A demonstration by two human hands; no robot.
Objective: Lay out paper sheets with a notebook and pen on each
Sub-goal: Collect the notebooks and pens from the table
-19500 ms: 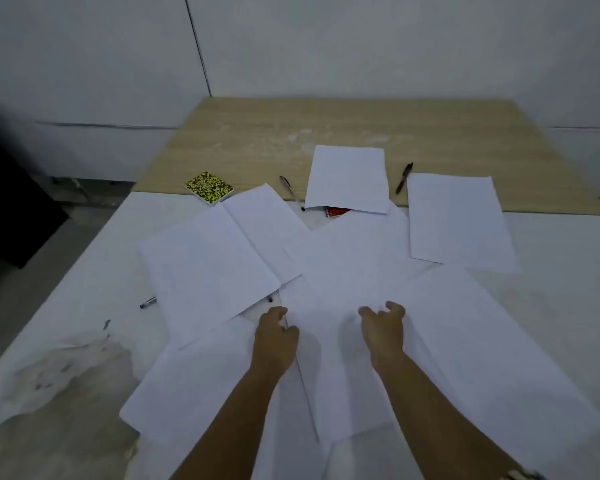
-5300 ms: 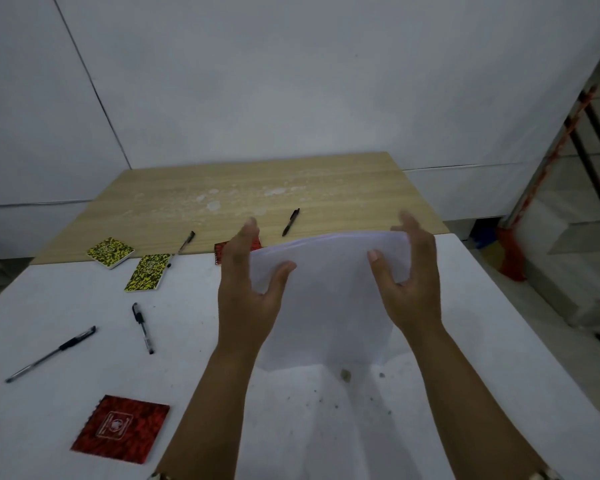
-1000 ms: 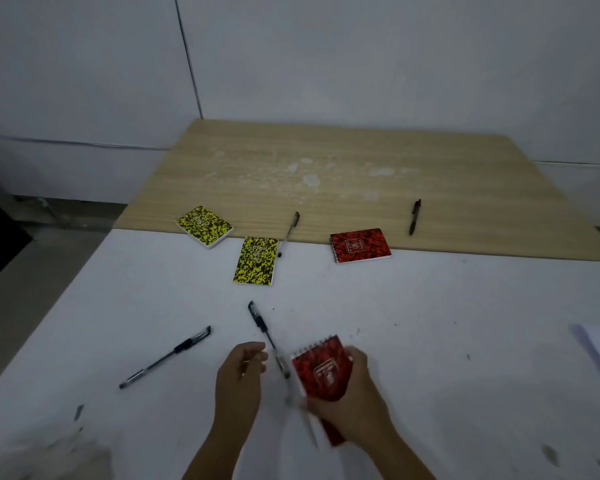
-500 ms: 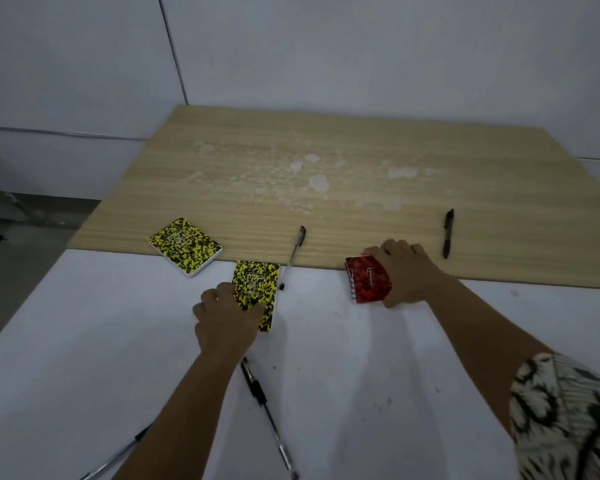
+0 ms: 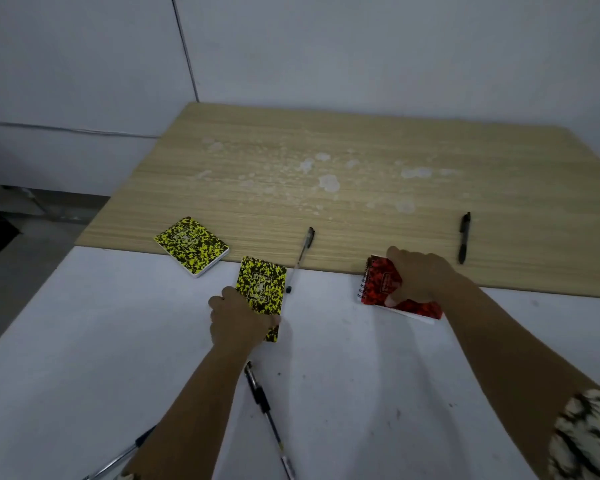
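Half a second on, both hands have closed on their notebooks and lifted the near edges — before, they were only reaching them. From the head camera I see my left hand (image 5: 240,318) gripping the bottom end of a yellow notebook (image 5: 262,289), fingers curled round it, the book tilted up off the white bench (image 5: 84,341). My right hand (image 5: 418,280) has its fingers and thumb wrapped over a red spiral notebook (image 5: 380,284), which is raised at an angle; beneath it lies a second red notebook (image 5: 420,310), flat on the bench with a white page edge showing.

A second yellow notebook (image 5: 192,245) lies untouched to the left, straddling the seam where the white bench meets the wooden bench (image 5: 361,188). Just right of the held yellow one, a clear pen (image 5: 300,259) crosses that seam. A black pen (image 5: 463,237) lies on the wood, beyond my right hand. Nearer me, another pen (image 5: 267,417) lies between my forearms, and one more (image 5: 118,459) pokes out from under my left forearm. No paper sheet shows in this view — a patterned sleeve (image 5: 586,438) fills the lower right corner.
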